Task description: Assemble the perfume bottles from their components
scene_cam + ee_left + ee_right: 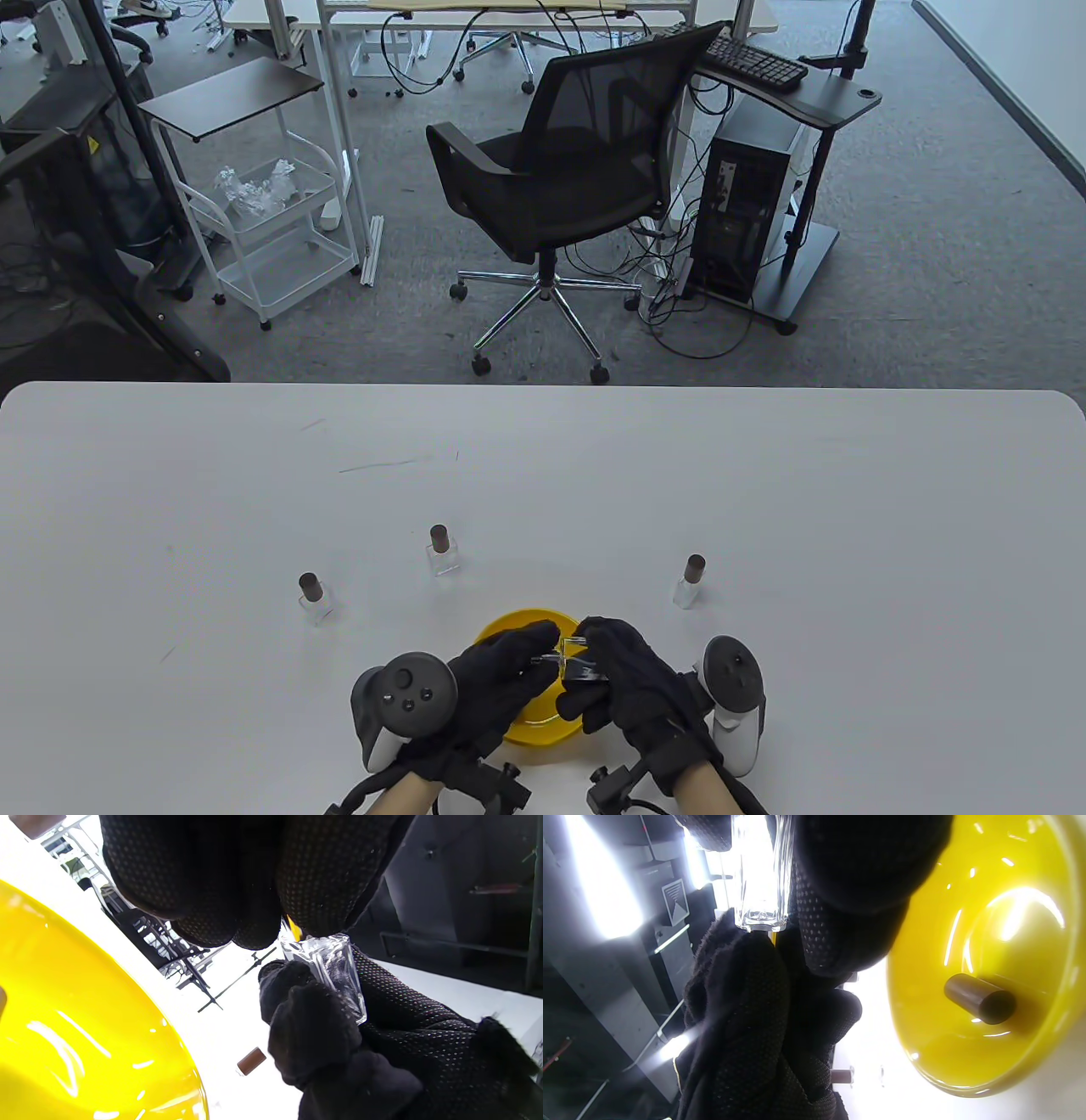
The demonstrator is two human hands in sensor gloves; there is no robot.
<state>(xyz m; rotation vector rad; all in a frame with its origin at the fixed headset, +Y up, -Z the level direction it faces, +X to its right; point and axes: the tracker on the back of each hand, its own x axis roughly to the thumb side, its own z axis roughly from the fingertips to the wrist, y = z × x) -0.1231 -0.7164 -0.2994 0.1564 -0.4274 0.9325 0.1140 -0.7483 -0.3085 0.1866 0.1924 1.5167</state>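
A clear glass bottle (579,664) is held over the yellow bowl (530,730) at the worktop's (764,475) six o'clock edge. The right hand (632,688) wraps it in a narrow grip. The left hand's (496,675) fingertips (309,899) pinch at its neck. A brown cap (980,998) lies in the bowl.

Even, bright daylight on the table (254,475), soft shadows; wrist views blown out, glare on the bowl (1022,912).
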